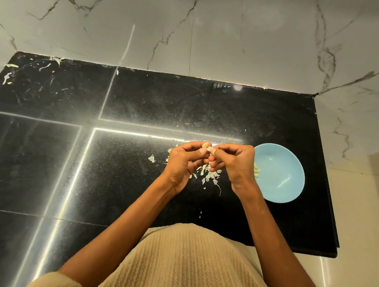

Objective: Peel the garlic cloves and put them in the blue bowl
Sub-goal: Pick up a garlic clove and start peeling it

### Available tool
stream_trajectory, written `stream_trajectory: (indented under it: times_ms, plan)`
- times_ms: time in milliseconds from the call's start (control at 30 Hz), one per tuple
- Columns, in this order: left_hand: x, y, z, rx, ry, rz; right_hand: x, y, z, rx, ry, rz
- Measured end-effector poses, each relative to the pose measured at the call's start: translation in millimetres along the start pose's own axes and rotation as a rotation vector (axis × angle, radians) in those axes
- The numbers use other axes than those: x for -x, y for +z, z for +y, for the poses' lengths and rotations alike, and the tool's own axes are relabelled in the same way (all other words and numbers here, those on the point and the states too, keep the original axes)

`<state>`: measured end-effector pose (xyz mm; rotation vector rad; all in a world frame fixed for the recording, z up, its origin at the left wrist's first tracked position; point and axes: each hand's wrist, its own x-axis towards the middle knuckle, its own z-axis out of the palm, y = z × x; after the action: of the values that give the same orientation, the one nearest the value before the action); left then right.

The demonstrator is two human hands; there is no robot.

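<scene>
you're mid-peel. both hands are up over the bench (142, 96), meeting at one garlic clove (206, 146). your left hand (184, 163) has its fingers curled round the clove from the left, thumb on it. your right hand (234, 162) pinches at the clove's near end with thumb and forefinger, most likely on a bit of skin, though the skin itself is too small to tell apart. clove looks partly bare, pale yellow at the top.

next move, as i judge it: pull the last skin off with the right hand, let it drop, then carry the clove right and down into the blue bowl (279, 188). short reach, the bowl sits just beside your right hand, touching nothing else. a few peeled cloves (257, 170) already lie at its left inner side, partly hidden by your right wrist.

around: a heap of skin scraps (208, 176) on the bench right under and between the hands, one loose flake (152, 158) a little to the left. a few yellowish bits behind the left hand, maybe unpeeled cloves, can't tell. stray shreds far off at the bench's back left corner. marble wall (213, 34) behind.

nothing blocks the path to the bowl. only risk: skin flakes sticking to the fingers and falling in with the clove.
</scene>
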<state>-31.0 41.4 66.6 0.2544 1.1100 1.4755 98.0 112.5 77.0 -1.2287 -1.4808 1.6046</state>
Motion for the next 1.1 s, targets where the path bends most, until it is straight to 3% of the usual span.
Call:
stream_trajectory:
  times_ms: [367, 633, 967, 1100]
  plan:
    - [-2, -4, -2, -0.025, 0.016, 0.082, -2, -7, 3, 0.077, -0.021, -0.002]
    - [-2, -5, -4, -0.06, 0.056, 0.235, -5, -13, 12, 0.323, 0.004, 0.038]
    - [-3, -4, -9, -0.276, 0.136, 0.267, -9, -16, 17, 0.617, -0.024, 0.116]
    - [-2, -4, -12, -0.372, 0.174, 0.255, -11, -17, 20, 0.586, 0.032, 0.105]
